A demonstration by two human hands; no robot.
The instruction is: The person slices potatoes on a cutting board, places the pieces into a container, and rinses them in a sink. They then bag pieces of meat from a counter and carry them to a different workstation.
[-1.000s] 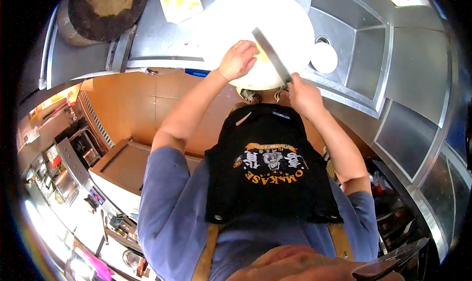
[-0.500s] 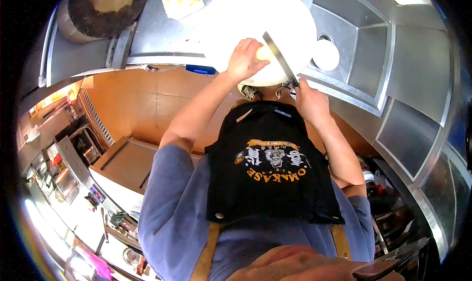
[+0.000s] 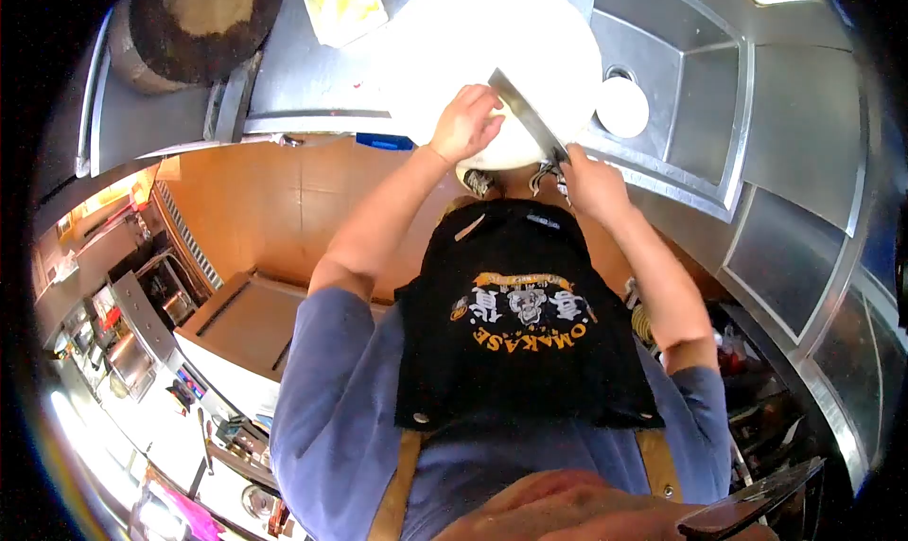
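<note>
A large round white cutting board (image 3: 435, 30) lies on the counter, its surface washed out by glare. My right hand (image 3: 596, 186) is closed around the handle of a kitchen knife (image 3: 528, 113), whose blade points up and left across the board. Close to the blade's left side, my left hand (image 3: 463, 125) is over the board, thumb and bent fingers apart. No food shows clearly between them; glare hides detail there. Beyond the board's left edge stands a white tub (image 3: 344, 9) with pale yellow pieces inside.
To the right is a steel sink (image 3: 705, 115) with a round white item (image 3: 622, 107) at its near left. A thick, dark-rimmed round wooden block (image 3: 210, 2) sits at the far left. A blue object (image 3: 384, 141) shows below the counter edge.
My left hand has drawn slightly left, and the pale yellow piece seen in its fingers is no longer visible. The knife has shifted left, its blade showing more of its flat side.
</note>
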